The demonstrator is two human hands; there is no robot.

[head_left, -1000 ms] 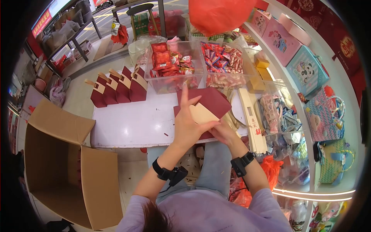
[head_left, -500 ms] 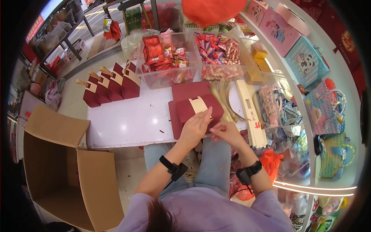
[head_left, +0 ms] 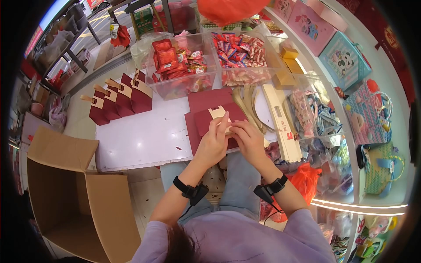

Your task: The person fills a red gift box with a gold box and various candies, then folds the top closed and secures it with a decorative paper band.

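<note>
The left hand (head_left: 212,147) and right hand (head_left: 247,139) come together at the near edge of the cream band (head_left: 218,115) on a dark red box (head_left: 202,121), their fingers bent and closed on that edge. The box lies on flat dark red card (head_left: 191,142) at the near side of the white counter (head_left: 136,140), just left of the tan strips (head_left: 248,105), with two clear bins of wrapped sweets (head_left: 182,79) beyond it.
</note>
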